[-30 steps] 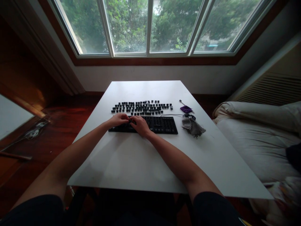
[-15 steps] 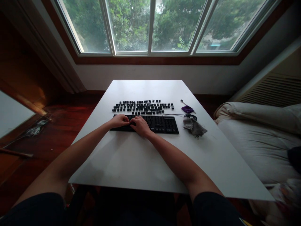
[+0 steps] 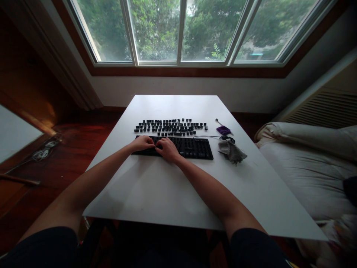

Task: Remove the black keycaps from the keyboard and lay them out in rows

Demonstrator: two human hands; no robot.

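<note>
A black keyboard (image 3: 195, 148) lies across the white table in front of me. Over its left half my left hand (image 3: 143, 142) is closed, its fingertips pinched together near the keys. Close beside it, my right hand (image 3: 168, 149) is also closed, thumb and fingers drawn together at the same spot. Whatever sits between the fingertips is too small and dark to make out. Just behind the keyboard, loose black keycaps (image 3: 166, 128) are laid out in rough rows.
Right of the keyboard lie a crumpled grey cloth (image 3: 232, 151), a coiled black cable (image 3: 228, 139), a purple cloth (image 3: 223, 130) and a small brush (image 3: 218, 121). A pale sofa (image 3: 306, 160) stands right of the table (image 3: 156, 197). A window (image 3: 178, 33) is ahead.
The whole view has shifted very slightly. Both hands stay at the same place on the keyboard, and nothing on the table has visibly moved.
</note>
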